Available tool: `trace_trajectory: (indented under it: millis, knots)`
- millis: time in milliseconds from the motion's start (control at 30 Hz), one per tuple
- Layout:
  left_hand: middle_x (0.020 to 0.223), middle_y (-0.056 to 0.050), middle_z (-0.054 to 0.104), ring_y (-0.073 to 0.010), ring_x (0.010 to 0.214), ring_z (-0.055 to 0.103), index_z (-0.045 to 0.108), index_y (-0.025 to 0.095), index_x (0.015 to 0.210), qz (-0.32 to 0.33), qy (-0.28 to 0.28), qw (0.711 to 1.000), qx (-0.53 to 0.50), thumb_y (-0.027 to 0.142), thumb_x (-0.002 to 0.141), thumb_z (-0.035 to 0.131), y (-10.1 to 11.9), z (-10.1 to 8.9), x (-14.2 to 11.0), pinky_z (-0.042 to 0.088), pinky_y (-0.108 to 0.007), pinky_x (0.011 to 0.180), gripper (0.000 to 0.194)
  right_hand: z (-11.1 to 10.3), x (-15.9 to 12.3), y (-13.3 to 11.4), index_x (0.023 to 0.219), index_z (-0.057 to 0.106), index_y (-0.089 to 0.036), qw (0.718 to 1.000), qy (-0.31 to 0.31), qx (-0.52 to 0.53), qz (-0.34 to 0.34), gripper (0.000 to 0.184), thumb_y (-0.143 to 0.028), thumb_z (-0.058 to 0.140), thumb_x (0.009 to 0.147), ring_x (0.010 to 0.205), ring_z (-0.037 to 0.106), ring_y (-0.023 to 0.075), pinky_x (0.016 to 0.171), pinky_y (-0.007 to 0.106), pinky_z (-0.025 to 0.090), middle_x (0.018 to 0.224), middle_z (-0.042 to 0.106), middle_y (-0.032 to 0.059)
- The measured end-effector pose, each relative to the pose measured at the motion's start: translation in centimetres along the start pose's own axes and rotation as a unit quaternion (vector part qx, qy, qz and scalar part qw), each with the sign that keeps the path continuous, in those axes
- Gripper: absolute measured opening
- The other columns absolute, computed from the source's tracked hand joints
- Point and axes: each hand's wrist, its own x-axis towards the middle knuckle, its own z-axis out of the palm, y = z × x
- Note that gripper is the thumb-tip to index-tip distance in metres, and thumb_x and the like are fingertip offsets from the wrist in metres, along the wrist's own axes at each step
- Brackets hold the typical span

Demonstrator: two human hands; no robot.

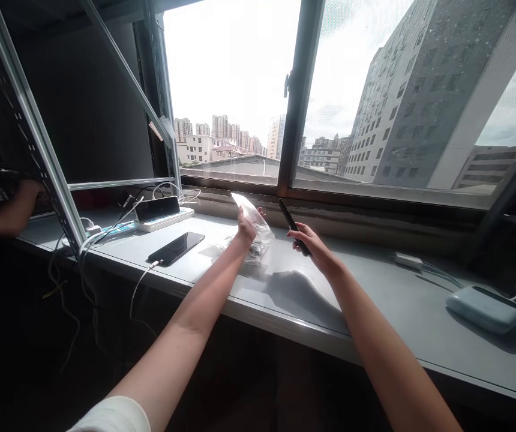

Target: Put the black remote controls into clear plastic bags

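Observation:
My left hand (246,228) is closed on a clear plastic bag (264,235), raised just above the table. The bag's upper part shines white in the sunlight, and small greyish items show low inside it, too blurred to name. To the right, my right hand (309,239) is wrapped round a slim black bar-shaped object (287,215). That object tilts with its upper end toward the window and does not touch the bag. Its exact kind cannot be made out. Left of the bag, a black phone (177,248) lies flat with a white cable plugged in.
Another phone (157,208) leans on a white power strip (165,221) amid tangled cables. A metal shelf post (37,129) stands at the left, with another person's arm (6,216) behind it. A light-blue case (486,308) and a white adapter (408,260) sit at the right. A window runs behind.

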Motion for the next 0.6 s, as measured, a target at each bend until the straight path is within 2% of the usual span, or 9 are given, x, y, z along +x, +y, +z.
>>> trace_trajectory:
  millis: [233, 400, 600]
  knots:
    - [0.077, -0.004, 0.067, -0.0159, 0.061, 0.063, 0.064, 0.019, 0.109, 0.005, 0.036, 0.997, -0.073, 0.062, 0.099, 0.032, 1.7, -1.0, 1.3, 0.054, -0.026, 0.059, 0.055, 0.5, -0.6, -0.4, 0.129, 0.06, -0.017, 0.992, -0.083, -0.098, -0.017, 0.064, -0.032, 0.075, 0.068, 0.069, 0.06, 0.0148, 0.075, 0.032, 0.05, 0.095, 0.073, 0.0055]
    - [0.083, -0.006, 0.066, -0.0162, 0.065, 0.063, 0.062, 0.023, 0.117, 0.01, 0.075, 0.993, -0.087, 0.066, 0.097, 0.024, 2.1, -1.7, 1.9, 0.055, -0.026, 0.061, 0.061, 0.6, -1.0, -0.9, 0.132, 0.061, -0.017, 0.984, -0.122, -0.124, -0.027, 0.065, -0.027, 0.074, 0.068, 0.076, 0.062, 0.0168, 0.077, 0.032, 0.054, 0.094, 0.073, 0.0053]
    - [0.084, -0.008, 0.064, -0.0171, 0.067, 0.062, 0.061, 0.022, 0.121, 0.012, 0.079, 0.99, -0.112, 0.062, 0.099, 0.026, 2.3, -1.8, 2.2, 0.055, -0.026, 0.059, 0.058, 0.2, -1.1, -1.4, 0.137, 0.059, -0.016, 0.974, -0.171, -0.151, -0.012, 0.069, -0.027, 0.075, 0.07, 0.079, 0.063, 0.0164, 0.078, 0.03, 0.053, 0.098, 0.073, 0.0064]
